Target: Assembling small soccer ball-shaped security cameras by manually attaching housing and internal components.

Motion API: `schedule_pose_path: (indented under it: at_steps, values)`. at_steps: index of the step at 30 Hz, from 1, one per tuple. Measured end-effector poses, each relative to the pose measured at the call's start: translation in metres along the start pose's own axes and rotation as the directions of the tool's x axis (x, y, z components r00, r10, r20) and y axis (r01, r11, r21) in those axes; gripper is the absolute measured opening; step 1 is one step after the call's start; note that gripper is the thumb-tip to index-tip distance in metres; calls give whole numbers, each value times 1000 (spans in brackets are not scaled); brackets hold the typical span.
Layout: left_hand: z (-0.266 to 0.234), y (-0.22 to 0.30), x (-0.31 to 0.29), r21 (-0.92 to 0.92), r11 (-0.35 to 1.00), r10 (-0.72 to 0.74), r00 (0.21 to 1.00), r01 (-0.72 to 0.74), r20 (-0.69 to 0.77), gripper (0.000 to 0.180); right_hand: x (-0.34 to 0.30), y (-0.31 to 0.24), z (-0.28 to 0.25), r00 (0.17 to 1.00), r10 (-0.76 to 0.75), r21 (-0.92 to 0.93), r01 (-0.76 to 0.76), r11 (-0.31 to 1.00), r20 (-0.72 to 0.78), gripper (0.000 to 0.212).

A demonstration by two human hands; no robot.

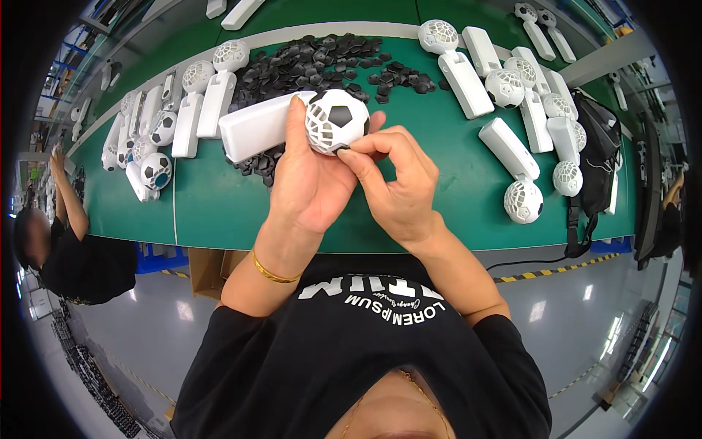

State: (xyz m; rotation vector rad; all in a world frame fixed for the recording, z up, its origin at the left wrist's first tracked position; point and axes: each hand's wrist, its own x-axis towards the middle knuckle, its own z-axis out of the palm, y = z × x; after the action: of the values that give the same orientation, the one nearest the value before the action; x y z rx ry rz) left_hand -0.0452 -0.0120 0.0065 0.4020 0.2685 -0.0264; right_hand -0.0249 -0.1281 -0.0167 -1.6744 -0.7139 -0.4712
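My left hand (311, 183) is closed around a white handheld device with a boxy handle (256, 128) and a round soccer-ball head (338, 121). Black pentagon patches show on the head, and its left side has an open white lattice. My right hand (398, 179) pinches a small black piece (342, 149) against the lower edge of the ball; most of that piece is hidden by the fingertips. Beyond the device lies a spread heap of loose black pentagon pieces (307, 66) on the green table (241, 212).
Several similar white devices stand or lie at the left (188, 121) and right (464, 80). One device (510, 150) lies closer on the right. A black bag (596, 161) hangs over the right table edge. Another person (80, 256) works at the far left.
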Motion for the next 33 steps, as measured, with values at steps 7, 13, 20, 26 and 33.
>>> schedule_pose_path:
  at_steps: [7,13,20,26,33]
  values:
    - [-1,-1,-1,25,998,56,998,-56,-17,50,0,2,5,997,-50,-116,42,992,-64,29]
    - [4,-3,-4,-18,999,47,998,-48,-31,50,9,12,5,992,-83,-79,90,993,98,50]
    - [11,5,8,114,989,89,996,-90,18,50,39,21,-13,966,-142,-73,161,984,215,48]
    - [10,27,10,62,992,115,993,-113,-23,48,51,37,-58,877,381,118,-428,896,292,25]
    - [-12,26,11,134,990,70,990,-53,-120,47,12,49,-73,835,360,-363,-210,908,416,20]
